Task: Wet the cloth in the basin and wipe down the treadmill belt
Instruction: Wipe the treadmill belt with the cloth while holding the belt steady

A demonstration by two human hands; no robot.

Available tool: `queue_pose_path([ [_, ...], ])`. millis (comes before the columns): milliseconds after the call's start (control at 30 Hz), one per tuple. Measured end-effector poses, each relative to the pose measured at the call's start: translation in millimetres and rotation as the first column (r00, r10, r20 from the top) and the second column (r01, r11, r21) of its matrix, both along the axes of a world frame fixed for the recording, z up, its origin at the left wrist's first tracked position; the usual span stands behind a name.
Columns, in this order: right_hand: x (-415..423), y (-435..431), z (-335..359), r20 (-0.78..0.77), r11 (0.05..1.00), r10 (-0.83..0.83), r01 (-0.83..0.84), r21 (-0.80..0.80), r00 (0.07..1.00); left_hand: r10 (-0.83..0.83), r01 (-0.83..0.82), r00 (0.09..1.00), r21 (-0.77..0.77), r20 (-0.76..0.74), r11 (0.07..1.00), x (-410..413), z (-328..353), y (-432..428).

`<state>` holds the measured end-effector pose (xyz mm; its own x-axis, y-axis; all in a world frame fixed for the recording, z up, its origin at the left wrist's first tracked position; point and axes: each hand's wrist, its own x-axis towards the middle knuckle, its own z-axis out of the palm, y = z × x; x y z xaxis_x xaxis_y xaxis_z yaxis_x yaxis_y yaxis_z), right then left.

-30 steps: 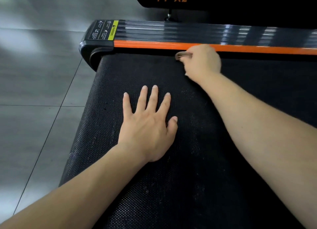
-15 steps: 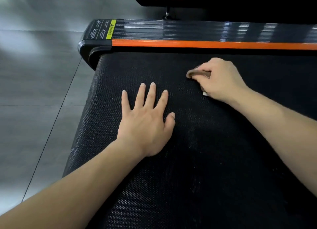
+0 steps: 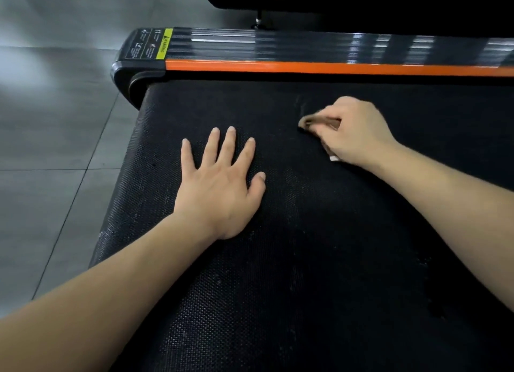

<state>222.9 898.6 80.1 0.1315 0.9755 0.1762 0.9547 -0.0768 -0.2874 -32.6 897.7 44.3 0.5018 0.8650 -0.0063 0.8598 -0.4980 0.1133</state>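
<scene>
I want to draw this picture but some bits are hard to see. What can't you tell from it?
- Cloth, head view: mostly hidden inside the closed right hand, and blurred; its full shape and wetness can't be told.
- Basin: nowhere in the head view.
- Treadmill belt: cut off by the bottom and right edges.
- Warning label on the side rail: print too small to read.
- Left hand: flat on the belt, hiding what's beneath.

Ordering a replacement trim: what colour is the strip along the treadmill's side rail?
Orange strip, clearest in the head view.

The treadmill belt (image 3: 319, 260) looks matt black, with a fine woven, rough grain. Beyond it, the side rail (image 3: 306, 47) is glossy ribbed plastic edged by a smooth orange strip (image 3: 333, 67). At left, the grey floor tiles (image 3: 55, 107) shine softly.
</scene>
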Motion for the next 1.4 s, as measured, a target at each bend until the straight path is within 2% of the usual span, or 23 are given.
queue_pose_path([
  [67,13,18,0,-0.01,0.99,-0.129,0.13,0.053,0.992,-0.001,0.001,1.0,-0.002,0.001,1.0,0,0,0],
  [133,10,22,-1,-0.015,0.98,-0.174,0.175,0.092,0.985,0.001,-0.001,1.0,-0.004,-0.005,1.0,0,-1,1],
  [200,-6,1,-5,-0.034,0.993,-0.095,0.097,0.06,0.995,0.001,-0.002,1.0,-0.005,-0.01,1.0,0,-2,2],
  [300,-31,-59,-8,-0.088,0.989,0.149,-0.149,0.017,0.985,-0.003,0.003,1.0,0.0,-0.01,1.0,0,-2,3],
  [367,-28,-73,-7,-0.056,0.978,0.209,-0.209,0.015,0.976,-0.003,0.003,1.0,0.004,-0.008,1.0,0,-2,2],
  [400,-22,-67,-7,-0.024,0.987,0.162,-0.161,0.028,0.987,0.0,0.0,1.0,0.003,-0.01,1.0,-1,-2,2],
  [500,-4,-36,-8,0.012,0.984,-0.162,0.161,0.082,0.987,-0.005,0.004,1.0,-0.003,-0.013,1.0,-1,-2,2],
  [567,-14,-38,-9,-0.031,0.975,-0.202,0.204,0.085,0.979,-0.01,0.01,1.0,-0.012,-0.018,1.0,-1,-2,3],
  [700,-56,-105,-15,-0.105,0.993,0.111,-0.107,0.042,0.988,-0.016,0.016,1.0,-0.013,-0.018,1.0,-1,-1,4],
  [767,-60,-120,-12,-0.104,0.982,0.19,-0.187,0.039,0.976,-0.015,0.014,1.0,-0.015,-0.02,1.0,-2,0,3],
  [800,-55,-114,-11,-0.074,0.985,0.166,-0.162,0.053,0.983,-0.014,0.013,1.0,-0.015,-0.025,1.0,-2,0,3],
  [867,-36,-89,-12,0.001,0.997,-0.018,0.018,0.079,1.0,-0.017,0.016,0.999,-0.017,-0.033,1.0,-2,0,3],
  [933,-25,-72,-10,0.0,0.979,-0.179,0.178,0.101,0.984,-0.014,0.013,0.999,-0.018,-0.032,1.0,-2,1,2],
  [967,-28,-74,-11,-0.016,0.977,-0.188,0.189,0.101,0.982,-0.012,0.012,0.999,-0.021,-0.03,1.0,-2,1,2],
  [1067,-61,-117,-13,-0.066,0.999,0.015,-0.012,0.046,0.998,-0.009,0.009,1.0,-0.028,-0.028,1.0,-2,2,3],
  [1133,-79,-155,-12,-0.161,0.986,0.167,-0.166,0.016,0.973,-0.009,0.009,1.0,-0.026,-0.027,1.0,-1,2,2],
  [1200,-75,-165,-10,-0.144,0.976,0.219,-0.216,0.038,0.965,-0.006,0.006,1.0,-0.024,-0.025,1.0,-1,3,1],
  [1233,-67,-157,-10,-0.092,0.98,0.192,-0.187,0.064,0.977,-0.005,0.004,1.0,-0.023,-0.024,1.0,-1,3,1],
  [1300,-49,-133,-9,-0.016,0.995,0.02,-0.019,0.094,1.0,-0.012,0.011,1.0,-0.031,-0.026,0.999,-2,5,0],
  [1367,-43,-121,-14,-0.005,0.986,-0.135,0.135,0.101,0.991,-0.015,0.014,1.0,-0.035,-0.023,0.999,-3,5,-1],
  [1400,-49,-126,-16,-0.001,0.986,-0.14,0.139,0.097,0.99,-0.016,0.016,1.0,-0.038,-0.016,0.999,-4,5,-1],
])
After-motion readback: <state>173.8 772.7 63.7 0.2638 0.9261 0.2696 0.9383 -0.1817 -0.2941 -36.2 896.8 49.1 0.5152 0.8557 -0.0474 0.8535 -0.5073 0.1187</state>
